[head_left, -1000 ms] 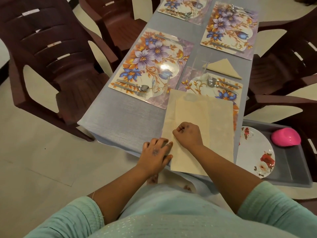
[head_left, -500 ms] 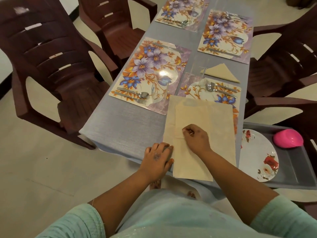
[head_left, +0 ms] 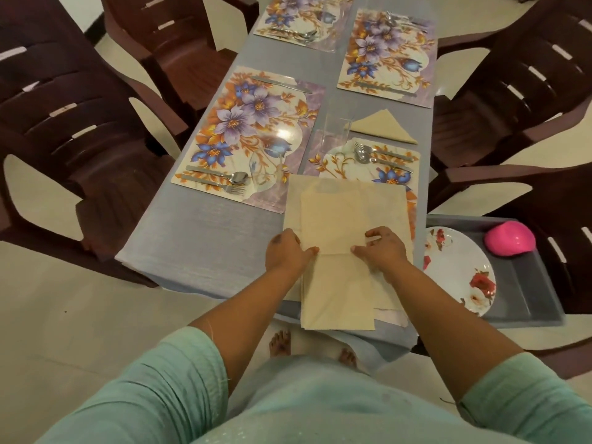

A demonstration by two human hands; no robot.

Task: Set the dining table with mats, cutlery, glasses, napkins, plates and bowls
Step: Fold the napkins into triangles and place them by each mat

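At the near edge of the grey-clothed worktop, a large cream cloth napkin lies partly folded, with its lower part hanging over the edge towards the person. The left hand has its grip pinching the napkin at the left side of the fold line, and the right hand pinches it at the right side, both thumbs pointing inward. The far part of the napkin covers the near side of a floral plastic place mat that carries steel cutlery. A clear drinking glass stands just beyond this mat, beside an already folded triangular napkin. I think the fold is in progress. The risk is that the overhanging cloth pulls the napkin off the edge if one pinch loosens, making a crooked crease. A wide sweep forward could also push the cutlery or touch the glass.
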